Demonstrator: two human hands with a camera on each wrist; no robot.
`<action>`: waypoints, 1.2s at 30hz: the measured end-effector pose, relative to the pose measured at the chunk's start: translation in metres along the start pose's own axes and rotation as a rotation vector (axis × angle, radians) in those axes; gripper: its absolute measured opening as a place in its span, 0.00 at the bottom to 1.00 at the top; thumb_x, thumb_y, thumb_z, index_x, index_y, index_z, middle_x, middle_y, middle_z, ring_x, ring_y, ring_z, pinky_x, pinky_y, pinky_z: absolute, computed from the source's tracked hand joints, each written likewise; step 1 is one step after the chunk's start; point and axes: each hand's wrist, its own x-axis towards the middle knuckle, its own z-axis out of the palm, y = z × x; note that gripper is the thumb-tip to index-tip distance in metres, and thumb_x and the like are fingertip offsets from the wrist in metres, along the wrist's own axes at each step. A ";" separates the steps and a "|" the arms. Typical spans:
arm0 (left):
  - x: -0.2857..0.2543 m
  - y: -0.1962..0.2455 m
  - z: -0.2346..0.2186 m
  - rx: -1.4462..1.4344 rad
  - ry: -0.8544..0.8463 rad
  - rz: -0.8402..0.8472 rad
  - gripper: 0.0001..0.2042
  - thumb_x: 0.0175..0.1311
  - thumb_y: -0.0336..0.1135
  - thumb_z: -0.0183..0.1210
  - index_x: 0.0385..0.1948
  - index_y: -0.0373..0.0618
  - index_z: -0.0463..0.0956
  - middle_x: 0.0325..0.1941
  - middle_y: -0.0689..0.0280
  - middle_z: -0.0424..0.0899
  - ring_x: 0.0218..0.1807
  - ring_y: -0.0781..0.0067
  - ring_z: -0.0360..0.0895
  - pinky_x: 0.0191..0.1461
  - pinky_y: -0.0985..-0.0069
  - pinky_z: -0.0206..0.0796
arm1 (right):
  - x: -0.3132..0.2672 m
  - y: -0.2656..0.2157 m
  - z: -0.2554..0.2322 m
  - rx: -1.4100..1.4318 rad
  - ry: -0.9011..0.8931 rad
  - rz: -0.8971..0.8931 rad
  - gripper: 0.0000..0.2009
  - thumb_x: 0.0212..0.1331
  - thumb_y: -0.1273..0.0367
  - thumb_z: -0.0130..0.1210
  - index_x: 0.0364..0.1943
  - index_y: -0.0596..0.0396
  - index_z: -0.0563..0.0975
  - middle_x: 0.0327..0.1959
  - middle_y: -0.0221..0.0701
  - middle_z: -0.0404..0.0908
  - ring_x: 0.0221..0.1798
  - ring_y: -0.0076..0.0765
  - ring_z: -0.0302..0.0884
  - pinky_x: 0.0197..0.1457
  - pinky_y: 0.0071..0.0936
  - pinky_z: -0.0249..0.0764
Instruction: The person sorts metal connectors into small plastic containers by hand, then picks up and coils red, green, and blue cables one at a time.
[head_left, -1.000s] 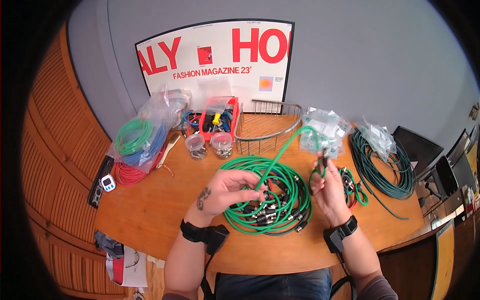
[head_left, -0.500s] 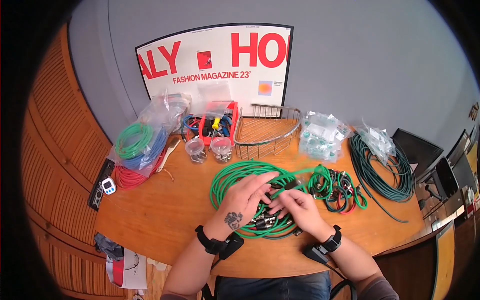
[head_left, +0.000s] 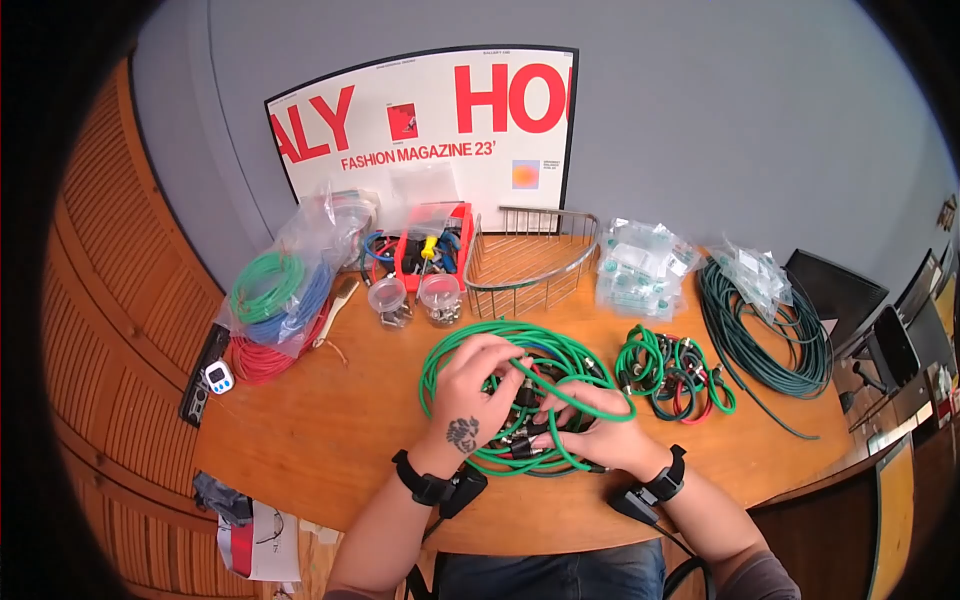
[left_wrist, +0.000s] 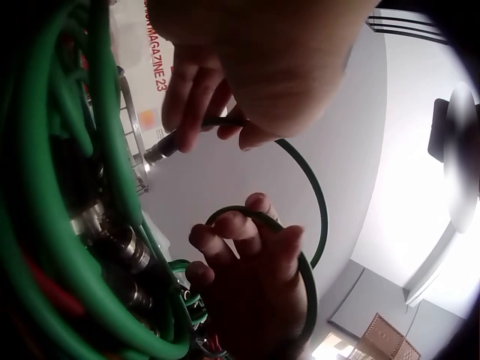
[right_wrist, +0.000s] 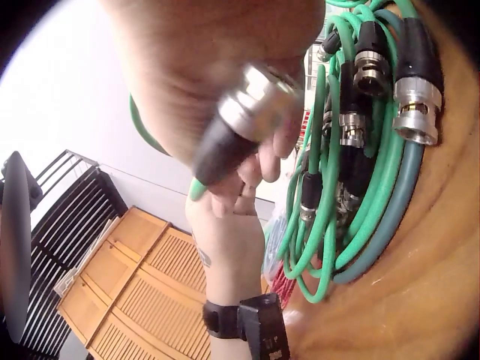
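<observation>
Above a large coil of green cables [head_left: 440, 360] on the table, both hands work on one green cable [head_left: 600, 412]. My left hand [head_left: 475, 390] pinches it between thumb and fingers; the left wrist view has a dark-booted metal connector [left_wrist: 160, 148] at those fingertips. From there the cable arcs over to my right hand [head_left: 610, 440], whose curled fingers hold it, with the cable across them in the left wrist view. A connector with a black boot [right_wrist: 225, 150] hangs blurred beside the right hand. More silver BNC connectors [right_wrist: 417, 112] lie among the coil.
A smaller cable bundle [head_left: 645, 360] lies right of the coil, and a dark green cable coil [head_left: 800, 350] beyond it. Behind stand a wire basket [head_left: 535, 280], small plastic cups [head_left: 388, 298], a red bin [head_left: 412, 285] and plastic bags [head_left: 645, 265]. Bagged cables [head_left: 270, 285] sit left.
My right hand has come left and down from over the smaller bundle to beside the left hand. The cable, earlier stretched up between them, now bends in a low loop.
</observation>
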 end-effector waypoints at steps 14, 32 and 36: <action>0.009 -0.008 -0.013 -0.575 0.133 -0.634 0.11 0.74 0.40 0.53 0.34 0.42 0.73 0.23 0.64 0.80 0.14 0.83 0.67 0.17 0.86 0.57 | 0.009 0.018 -0.023 0.464 0.265 0.048 0.17 0.75 0.63 0.45 0.57 0.61 0.72 0.40 0.32 0.78 0.36 0.29 0.78 0.44 0.25 0.77; -0.003 0.004 -0.011 -0.632 -0.126 -0.339 0.08 0.70 0.27 0.53 0.45 0.32 0.76 0.41 0.55 0.83 0.32 0.73 0.80 0.38 0.77 0.73 | 0.010 0.025 -0.032 0.108 0.310 0.027 0.17 0.69 0.73 0.52 0.61 0.56 0.73 0.53 0.32 0.75 0.51 0.29 0.78 0.55 0.22 0.74; -0.005 0.006 -0.010 -0.493 -0.193 -0.267 0.07 0.69 0.25 0.53 0.43 0.32 0.78 0.42 0.57 0.84 0.33 0.74 0.81 0.40 0.76 0.73 | 0.016 0.039 -0.029 -0.114 0.524 -0.200 0.09 0.71 0.70 0.52 0.49 0.58 0.76 0.44 0.29 0.75 0.47 0.26 0.77 0.51 0.22 0.74</action>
